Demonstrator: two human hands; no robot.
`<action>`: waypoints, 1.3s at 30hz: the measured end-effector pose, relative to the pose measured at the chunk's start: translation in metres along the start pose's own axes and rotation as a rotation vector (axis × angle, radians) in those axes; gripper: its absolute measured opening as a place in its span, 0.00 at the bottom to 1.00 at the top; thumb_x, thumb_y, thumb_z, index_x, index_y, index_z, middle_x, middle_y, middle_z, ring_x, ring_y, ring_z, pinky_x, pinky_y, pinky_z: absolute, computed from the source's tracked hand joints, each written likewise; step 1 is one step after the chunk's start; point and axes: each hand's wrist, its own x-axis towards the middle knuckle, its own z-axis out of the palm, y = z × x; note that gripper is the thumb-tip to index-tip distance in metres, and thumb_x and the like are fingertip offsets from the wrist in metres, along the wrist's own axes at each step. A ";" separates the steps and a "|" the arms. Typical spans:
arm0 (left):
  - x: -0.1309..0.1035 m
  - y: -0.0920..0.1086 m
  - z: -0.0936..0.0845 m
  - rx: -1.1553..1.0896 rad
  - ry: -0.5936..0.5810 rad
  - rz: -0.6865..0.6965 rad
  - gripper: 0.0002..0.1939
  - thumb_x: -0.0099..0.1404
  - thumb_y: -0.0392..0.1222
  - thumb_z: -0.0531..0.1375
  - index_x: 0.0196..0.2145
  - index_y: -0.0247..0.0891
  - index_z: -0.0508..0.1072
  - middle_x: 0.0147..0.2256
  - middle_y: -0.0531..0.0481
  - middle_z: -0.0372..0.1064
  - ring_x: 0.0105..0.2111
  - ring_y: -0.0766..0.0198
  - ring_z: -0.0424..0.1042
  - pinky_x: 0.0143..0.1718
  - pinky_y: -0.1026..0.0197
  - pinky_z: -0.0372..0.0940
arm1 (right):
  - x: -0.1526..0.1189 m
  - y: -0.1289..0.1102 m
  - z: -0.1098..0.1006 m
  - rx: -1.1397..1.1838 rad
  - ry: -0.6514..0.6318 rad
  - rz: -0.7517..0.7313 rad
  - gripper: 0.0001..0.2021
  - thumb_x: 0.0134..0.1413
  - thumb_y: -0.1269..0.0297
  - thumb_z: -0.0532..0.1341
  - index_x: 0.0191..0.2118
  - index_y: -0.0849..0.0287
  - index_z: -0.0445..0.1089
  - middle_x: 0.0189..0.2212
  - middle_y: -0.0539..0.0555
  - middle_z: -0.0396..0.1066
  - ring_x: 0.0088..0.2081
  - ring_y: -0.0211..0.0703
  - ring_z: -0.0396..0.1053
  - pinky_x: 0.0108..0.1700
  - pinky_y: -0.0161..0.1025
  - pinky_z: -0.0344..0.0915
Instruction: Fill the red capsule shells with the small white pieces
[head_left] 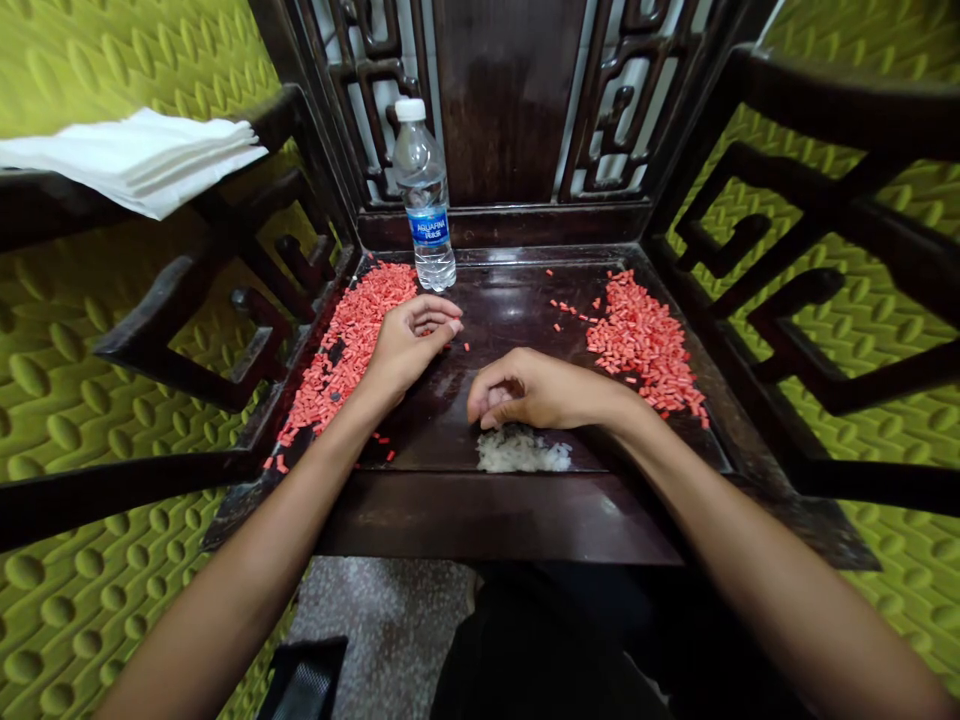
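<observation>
My left hand point(420, 335) is beside the left pile of small red cylindrical pieces point(373, 300), thumb and fingers curled towards each other. A few red pieces show in the gap of its fingers; whether they are held or lie behind is unclear. My right hand point(517, 390) is bent down over a small heap of whitish translucent bits point(523, 450) near the seat's front edge. Its fingers are curled together, and their tips are partly hidden, so anything in them cannot be made out. A second pile of red pieces point(645, 345) lies to the right, past my right wrist.
A water bottle point(431, 225) with a white cap stands at the back of the dark wooden seat point(510, 515). Carved armrests point(795, 220) rise on both sides. White folded tissues point(150, 155) rest on the left armrest. Stray red pieces lie around both piles.
</observation>
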 end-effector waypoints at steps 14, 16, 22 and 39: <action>0.000 0.000 0.000 -0.019 -0.005 -0.032 0.12 0.55 0.41 0.73 0.37 0.37 0.80 0.35 0.49 0.78 0.34 0.65 0.76 0.34 0.65 0.67 | 0.001 0.001 -0.001 0.012 0.005 0.055 0.06 0.60 0.73 0.65 0.31 0.62 0.77 0.23 0.47 0.74 0.25 0.35 0.69 0.29 0.32 0.63; 0.000 0.000 0.000 -0.029 -0.007 -0.037 0.12 0.55 0.41 0.73 0.37 0.37 0.80 0.35 0.49 0.78 0.34 0.65 0.76 0.34 0.65 0.67 | 0.002 0.001 0.000 -0.014 0.009 0.049 0.07 0.60 0.75 0.63 0.31 0.62 0.77 0.23 0.47 0.74 0.24 0.34 0.68 0.29 0.32 0.62; 0.000 0.000 0.001 -0.055 -0.014 -0.039 0.13 0.55 0.41 0.74 0.38 0.37 0.80 0.35 0.49 0.78 0.33 0.65 0.76 0.32 0.65 0.67 | 0.001 0.002 -0.003 -0.116 0.007 0.075 0.08 0.59 0.79 0.62 0.35 0.63 0.79 0.27 0.49 0.76 0.27 0.36 0.70 0.32 0.33 0.63; -0.002 0.002 0.002 -0.020 -0.042 -0.042 0.12 0.56 0.42 0.73 0.38 0.37 0.81 0.33 0.49 0.78 0.31 0.66 0.73 0.31 0.66 0.65 | -0.004 -0.006 -0.006 -0.316 -0.050 0.027 0.08 0.62 0.79 0.65 0.33 0.61 0.76 0.31 0.51 0.80 0.33 0.39 0.74 0.36 0.33 0.63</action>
